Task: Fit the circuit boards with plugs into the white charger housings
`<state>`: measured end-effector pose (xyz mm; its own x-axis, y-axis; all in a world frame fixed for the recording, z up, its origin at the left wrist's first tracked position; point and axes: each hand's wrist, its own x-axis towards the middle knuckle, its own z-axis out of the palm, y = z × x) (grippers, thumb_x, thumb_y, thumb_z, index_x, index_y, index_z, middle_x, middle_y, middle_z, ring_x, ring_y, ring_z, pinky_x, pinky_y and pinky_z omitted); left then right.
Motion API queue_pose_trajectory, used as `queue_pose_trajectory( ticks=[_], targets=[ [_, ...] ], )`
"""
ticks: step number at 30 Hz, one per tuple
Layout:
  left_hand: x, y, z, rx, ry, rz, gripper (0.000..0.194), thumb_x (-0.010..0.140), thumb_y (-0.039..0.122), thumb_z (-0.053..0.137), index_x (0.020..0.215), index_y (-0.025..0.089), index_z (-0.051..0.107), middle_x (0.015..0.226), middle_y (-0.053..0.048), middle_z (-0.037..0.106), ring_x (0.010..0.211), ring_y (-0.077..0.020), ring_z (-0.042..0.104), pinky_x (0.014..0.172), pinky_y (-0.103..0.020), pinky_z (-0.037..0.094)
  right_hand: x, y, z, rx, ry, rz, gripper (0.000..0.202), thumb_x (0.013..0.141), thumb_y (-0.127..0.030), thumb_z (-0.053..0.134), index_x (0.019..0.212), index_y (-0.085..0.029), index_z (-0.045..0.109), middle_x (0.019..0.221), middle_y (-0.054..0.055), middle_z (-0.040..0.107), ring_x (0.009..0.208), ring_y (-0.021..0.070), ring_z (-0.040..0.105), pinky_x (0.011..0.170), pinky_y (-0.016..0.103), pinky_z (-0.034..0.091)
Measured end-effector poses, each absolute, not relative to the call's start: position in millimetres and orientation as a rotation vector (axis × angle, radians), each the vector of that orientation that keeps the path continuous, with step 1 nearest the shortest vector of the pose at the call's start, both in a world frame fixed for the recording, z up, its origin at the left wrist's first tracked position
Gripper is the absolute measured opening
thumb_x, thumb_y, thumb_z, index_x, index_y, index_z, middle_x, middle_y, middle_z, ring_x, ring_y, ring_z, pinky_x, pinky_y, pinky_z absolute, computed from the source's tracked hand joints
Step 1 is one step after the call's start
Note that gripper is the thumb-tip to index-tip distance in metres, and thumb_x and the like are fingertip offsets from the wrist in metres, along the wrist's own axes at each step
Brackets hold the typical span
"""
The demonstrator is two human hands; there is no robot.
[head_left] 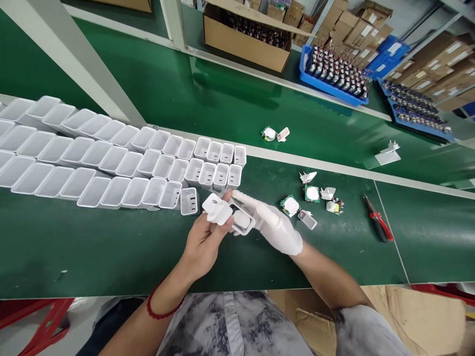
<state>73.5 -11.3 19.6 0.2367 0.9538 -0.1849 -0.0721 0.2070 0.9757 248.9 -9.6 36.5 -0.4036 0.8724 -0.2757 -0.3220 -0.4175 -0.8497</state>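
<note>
Bare left hand is closed on a white cover, just beside an open casing clasped by the gloved right hand; rows of casings are ranged left, circuit boards right, on the green table.

Workbench: green, glossy (visibly reflective).
Post: pale, slanting, upper left.
Background rack: stacked brown cartons.
Floor: pale grey.

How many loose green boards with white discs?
3: one board right of the gloved right hand, another board farther right, third board past the white rail. Others may be hidden.
</note>
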Motion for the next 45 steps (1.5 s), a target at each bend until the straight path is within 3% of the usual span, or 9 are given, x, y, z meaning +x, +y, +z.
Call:
queue_pose_trajectory(
  ticks=[4, 10, 19, 25, 30, 32, 35, 38, 45],
  targets=[
    [72.6, -13.5, 23.8, 1.067, 1.025, 0.919, 0.051, 0.089, 0.046, 0.060, 0.133, 0.020, 0.058, 0.143, -0.009, 0.054, 0.132, -0.0280, 0.048, 0.105, -0.036, 0.044, 252.8, -11.2, 40.6, -1.099, -1.144, 1.799, 0.063, 0.093, -0.061, 0.046, 0.142, -0.022, 0.050, 0.123, 0.007, 0.063, 0.102, 0.0206, 0.057, 0.094, 0.037, 0.046],
    [72.4, -14.7, 20.4, 1.194, 1.035, 0.886, 0.049, 0.092, 0.045, 0.056, 0.136, 0.023, 0.056, 0.147, -0.008, 0.051, 0.136, -0.0270, 0.045, 0.114, -0.040, 0.035, 251.4, -12.1, 43.1, -1.072, -1.419, 1.691, 0.067, 0.094, -0.057, 0.049, 0.150, -0.021, 0.037, 0.090, 0.000, 0.059, 0.074, 0.0114, 0.046, 0.079, 0.029, 0.044],
    [79.3, -21.7, 34.7, 1.526, 1.114, 0.905, 0.049, 0.094, 0.042, 0.054, 0.141, 0.030, 0.050, 0.115, -0.008, 0.064, 0.101, -0.0206, 0.062, 0.093, -0.034, 0.051, 239.7, -22.1, 34.2, -1.113, -1.168, 1.652, 0.061, 0.088, -0.057, 0.060, 0.137, -0.021, 0.056, 0.085, 0.001, 0.059, 0.062, 0.0087, 0.036, 0.061, 0.023, 0.040],
    [83.6, -13.2, 27.8, 1.377, 1.159, 0.935, 0.042, 0.092, 0.048, 0.055, 0.126, 0.026, 0.063, 0.124, -0.007, 0.062, 0.118, -0.0258, 0.058, 0.100, -0.037, 0.048, 248.5, -15.4, 33.9, -1.184, -1.452, 1.484, 0.064, 0.095, -0.060, 0.043, 0.146, -0.021, 0.044, 0.101, 0.005, 0.062, 0.080, 0.0154, 0.052, 0.081, 0.032, 0.047],
    [92.0, -6.4, 35.9, 1.489, 1.273, 0.836, 0.049, 0.092, 0.053, 0.051, 0.131, 0.024, 0.058, 0.109, -0.009, 0.061, 0.092, -0.0221, 0.063, 0.084, -0.037, 0.053, 267.8, -19.4, 48.9, -1.191, -1.775, 1.205, 0.085, 0.084, -0.054, 0.065, 0.154, -0.024, 0.026, 0.134, 0.012, 0.052, 0.114, 0.0267, 0.054, 0.102, 0.044, 0.043],
    [95.0, -6.7, 42.6, 1.530, 1.239, 0.774, 0.056, 0.092, 0.053, 0.051, 0.139, 0.024, 0.051, 0.104, -0.008, 0.057, 0.081, -0.0186, 0.061, 0.074, -0.034, 0.055, 273.2, -22.3, 52.2, -1.208, -1.725, 1.246, 0.082, 0.086, -0.047, 0.066, 0.154, -0.025, 0.026, 0.141, 0.010, 0.050, 0.121, 0.0271, 0.052, 0.106, 0.043, 0.040],
    [95.8, -11.1, 50.5, 1.497, 1.101, 0.765, 0.064, 0.091, 0.051, 0.053, 0.149, 0.028, 0.036, 0.104, -0.006, 0.054, 0.078, -0.0153, 0.059, 0.071, -0.029, 0.055, 283.1, -20.9, 51.3, -1.192, -1.312, 1.423, 0.063, 0.090, -0.043, 0.058, 0.147, -0.024, 0.039, 0.125, 0.009, 0.062, 0.085, 0.0191, 0.065, 0.079, 0.034, 0.055],
    [93.7, -17.0, 51.1, 1.464, 0.991, 0.775, 0.062, 0.093, 0.045, 0.054, 0.149, 0.034, 0.031, 0.108, -0.004, 0.055, 0.085, -0.0143, 0.059, 0.075, -0.028, 0.055, 296.8, -12.4, 47.9, -1.035, -0.798, 1.608, 0.054, 0.087, -0.042, 0.053, 0.135, -0.020, 0.049, 0.089, 0.002, 0.067, 0.046, 0.0118, 0.053, 0.041, 0.025, 0.044],
    [96.9, -17.5, 33.9, 1.572, 0.999, 0.718, 0.032, 0.093, 0.040, 0.055, 0.121, 0.028, 0.062, 0.100, -0.005, 0.061, 0.077, -0.0143, 0.060, 0.067, -0.027, 0.056, 315.2, -1.2, 45.6, -0.925, -0.343, 1.751, 0.050, 0.078, -0.037, 0.053, 0.122, -0.015, 0.058, 0.083, 0.002, 0.065, 0.054, 0.0113, 0.052, 0.034, 0.021, 0.037]
  ],
)
